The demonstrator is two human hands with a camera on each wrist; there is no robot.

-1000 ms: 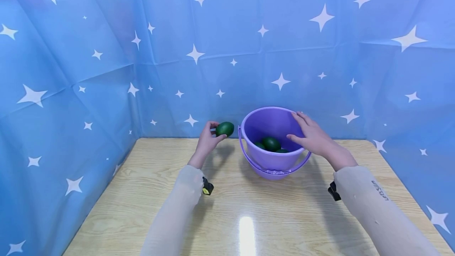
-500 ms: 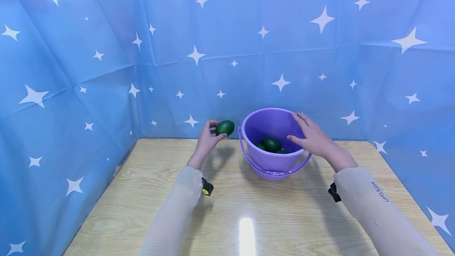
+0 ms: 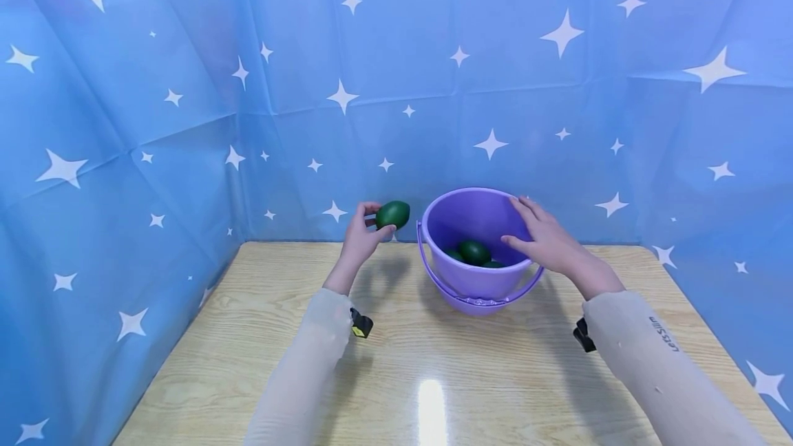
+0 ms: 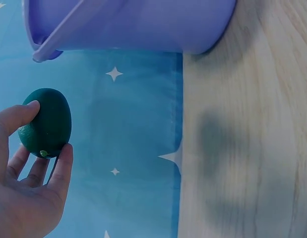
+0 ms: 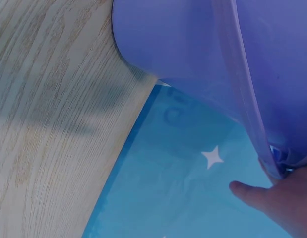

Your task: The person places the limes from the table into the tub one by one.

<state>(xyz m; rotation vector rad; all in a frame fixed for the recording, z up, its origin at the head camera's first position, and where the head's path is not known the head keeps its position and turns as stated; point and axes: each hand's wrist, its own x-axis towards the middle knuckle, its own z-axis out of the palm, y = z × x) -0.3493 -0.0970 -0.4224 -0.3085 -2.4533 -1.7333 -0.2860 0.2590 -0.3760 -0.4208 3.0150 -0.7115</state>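
In the head view my left hand (image 3: pixel 362 236) holds a dark green oval fruit (image 3: pixel 393 215) between thumb and fingers, raised to the left of a purple bucket (image 3: pixel 461 284). The left wrist view shows the thumb on one side of the fruit (image 4: pixel 48 121), which has a small pale stem nub, and fingertips under its lower end. My right hand (image 3: pixel 553 243) rests at the bucket's right rim with its fingers spread and fairly straight. Several similar green fruits (image 3: pixel 474 252) lie inside the bucket, partly hidden by its front wall.
The bucket's handle (image 3: pixel 434 279) hangs down across its front. It stands near the back of a light wooden table (image 3: pixel 396 377). A blue cloth (image 3: pixel 396 74) with white stars hangs behind and at both sides.
My left hand has risen slightly with the green fruit. The right hand and the bucket have stayed in place.
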